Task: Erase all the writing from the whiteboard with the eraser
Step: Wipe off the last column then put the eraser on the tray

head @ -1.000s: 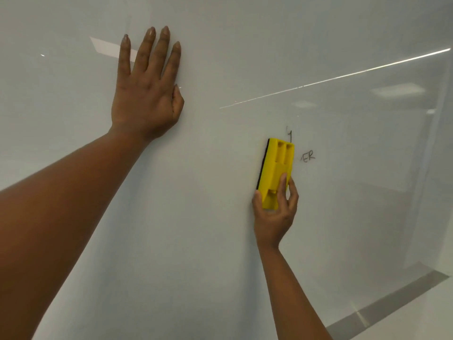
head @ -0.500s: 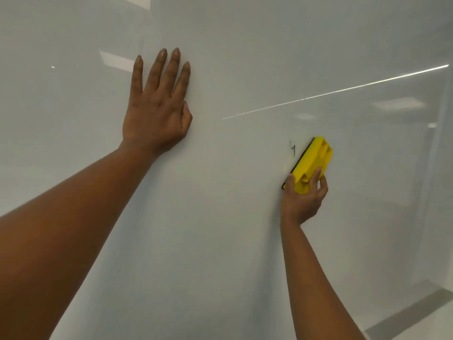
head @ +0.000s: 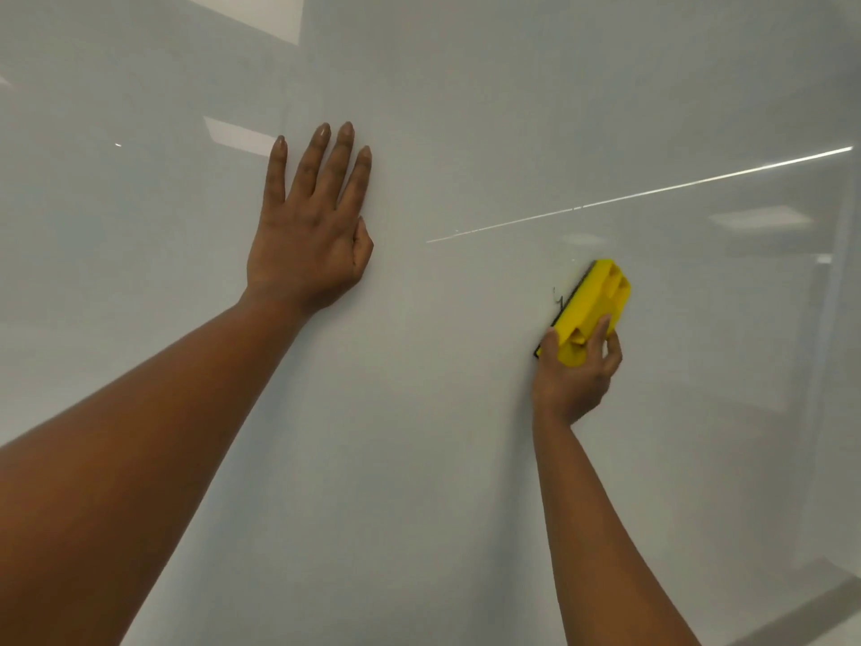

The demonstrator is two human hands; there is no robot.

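A glossy whiteboard (head: 442,459) fills nearly the whole head view. My right hand (head: 577,380) grips the lower end of a yellow eraser (head: 591,305), which lies tilted against the board at the right of centre. A small dark pen mark (head: 558,298) shows just left of the eraser's black felt edge. My left hand (head: 310,230) presses flat on the board at upper centre, fingers straight and pointing up, well left of the eraser.
Ceiling lights reflect in the board as pale patches (head: 237,135) and a thin bright line (head: 652,193). A grey strip (head: 810,608) runs across the bottom right corner.
The eraser swept right over the "ER" letters, which no longer show, then shifted back toward the small mark. The view tilted up, so both hands sit lower in frame.
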